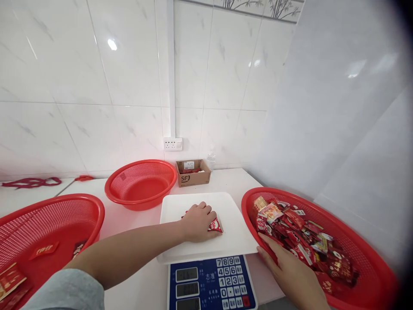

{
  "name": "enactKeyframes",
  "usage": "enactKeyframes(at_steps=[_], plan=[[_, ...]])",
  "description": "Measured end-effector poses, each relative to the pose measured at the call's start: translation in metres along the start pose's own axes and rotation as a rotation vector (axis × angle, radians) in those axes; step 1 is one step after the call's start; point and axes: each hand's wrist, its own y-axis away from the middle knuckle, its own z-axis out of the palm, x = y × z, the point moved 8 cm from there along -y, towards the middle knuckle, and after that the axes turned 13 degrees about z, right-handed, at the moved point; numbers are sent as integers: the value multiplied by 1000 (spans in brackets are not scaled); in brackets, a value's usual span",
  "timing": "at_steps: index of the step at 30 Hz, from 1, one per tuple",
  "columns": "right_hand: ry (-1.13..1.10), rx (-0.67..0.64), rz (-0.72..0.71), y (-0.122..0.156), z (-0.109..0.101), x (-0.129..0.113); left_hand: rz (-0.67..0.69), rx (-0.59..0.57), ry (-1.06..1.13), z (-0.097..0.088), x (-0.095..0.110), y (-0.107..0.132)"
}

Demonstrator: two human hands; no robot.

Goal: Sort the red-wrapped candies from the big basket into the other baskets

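Note:
My left hand reaches over the white scale tray, its fingers curled over small red snack packets. The packets lie mostly under the palm, so how many there are is hidden. Below the tray, a blue scale panel shows its keys and displays. At the right, my right hand grips the near rim of a red plastic basket, beside the tray's corner. The rim passes between thumb and fingers. Inside that basket lies a heap of mostly red snack packets.
Another red basket stands at the left with a few packets inside. Behind the tray sit a round red basket and a small cardboard box. A purple-red strap lies by the tiled wall, which has a power socket.

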Motion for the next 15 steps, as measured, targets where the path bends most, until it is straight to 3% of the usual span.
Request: enactKeyframes(at_steps=[4, 8, 11, 15], plan=[[13, 0, 20, -1, 2, 2, -13, 47, -11, -3, -4, -3], [13, -38, 32, -2, 4, 1, -125, 148, 18, -15, -18, -3], [13, -48, 44, -2, 4, 3, -269, 254, 45, -35, -40, -2], [1, -26, 26, -2, 4, 5, -445, 374, 65, -73, -87, 10]])
